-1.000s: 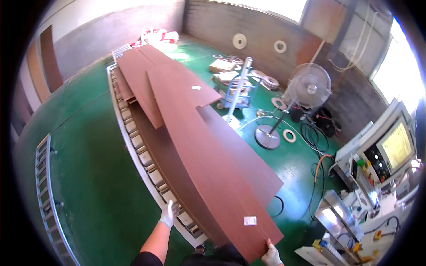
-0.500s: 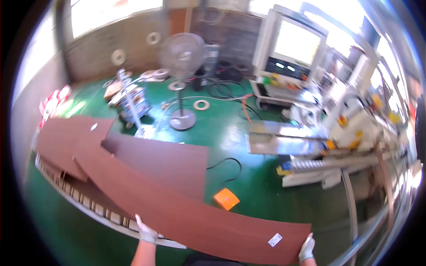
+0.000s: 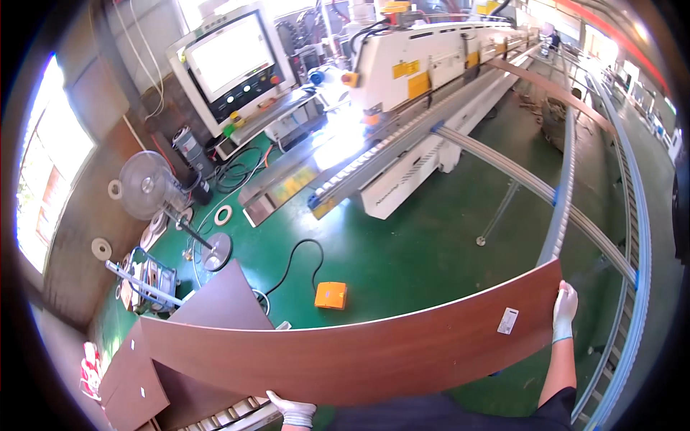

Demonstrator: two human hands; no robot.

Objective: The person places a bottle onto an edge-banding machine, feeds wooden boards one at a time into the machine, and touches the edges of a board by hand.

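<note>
A long brown wood-grain panel (image 3: 359,359) stretches across in front of me, tilted on its long edge, with a white label (image 3: 507,321) near its right end. My left hand (image 3: 293,412), in a white glove, grips its lower edge left of the middle. At the right end my gloved right hand (image 3: 565,310) is closed around the short edge. The fingers behind the panel are hidden. More brown panels (image 3: 134,381) lie in a stack at the lower left, and the held panel's far left end reaches over them.
Roller conveyor (image 3: 237,414) runs under the stack. A long white machine (image 3: 424,61) with a screen console (image 3: 230,61) stands ahead. Metal roller rails (image 3: 568,179) rise close to the panel's right end. An orange foot pedal (image 3: 330,295) with a cable and a standing fan (image 3: 147,184) are on the green floor.
My view has swung right toward the machine and rails. The panel has turned with me and tipped up from flatter to more upright, both hands still holding it.
</note>
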